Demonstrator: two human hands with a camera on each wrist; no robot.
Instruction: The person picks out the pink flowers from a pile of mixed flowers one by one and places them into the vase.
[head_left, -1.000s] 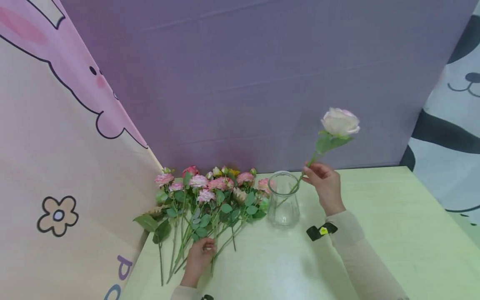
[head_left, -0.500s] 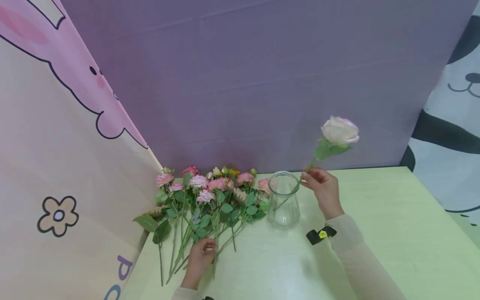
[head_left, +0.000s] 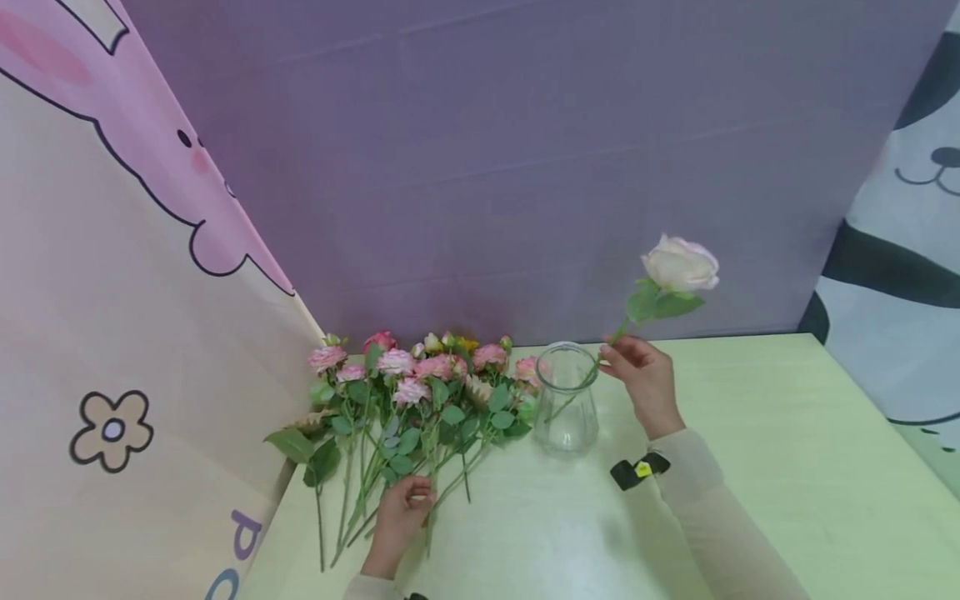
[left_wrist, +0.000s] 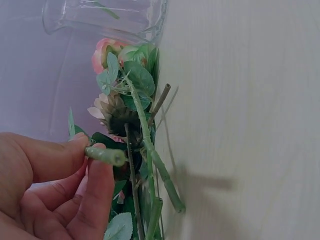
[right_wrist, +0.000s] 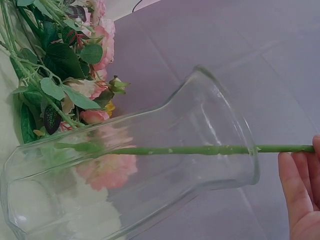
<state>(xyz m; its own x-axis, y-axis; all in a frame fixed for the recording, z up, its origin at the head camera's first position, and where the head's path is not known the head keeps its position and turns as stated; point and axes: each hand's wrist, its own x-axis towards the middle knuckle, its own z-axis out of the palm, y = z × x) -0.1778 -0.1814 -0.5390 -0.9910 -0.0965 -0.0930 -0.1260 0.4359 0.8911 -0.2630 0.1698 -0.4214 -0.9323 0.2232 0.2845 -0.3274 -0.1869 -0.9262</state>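
My right hand [head_left: 643, 379] pinches the green stem of a white rose [head_left: 680, 265] whose bloom stands up and to the right. The lower stem [right_wrist: 190, 150] runs through the mouth into a clear glass vase [head_left: 567, 417], its end inside the glass in the right wrist view. At the left, my left hand [head_left: 400, 521] pinches one green stem [left_wrist: 107, 156] between thumb and forefinger, its cut end facing the left wrist camera. That stem leads up among a spread of pink flowers [head_left: 435, 367], where its bloom is hidden by leaves.
Several loose stems [left_wrist: 150, 145] lie side by side, blooms toward the back wall, left of the vase. A leafy stem [head_left: 321, 517] lies at the table's left. The pale table [head_left: 787, 467] meets a purple backdrop [head_left: 525, 167] behind and a printed panel [head_left: 150, 333] at left.
The right hand has come slightly down and left, and the white rose has sunk a little, its stem reaching lower in the vase. The left hand has barely moved.
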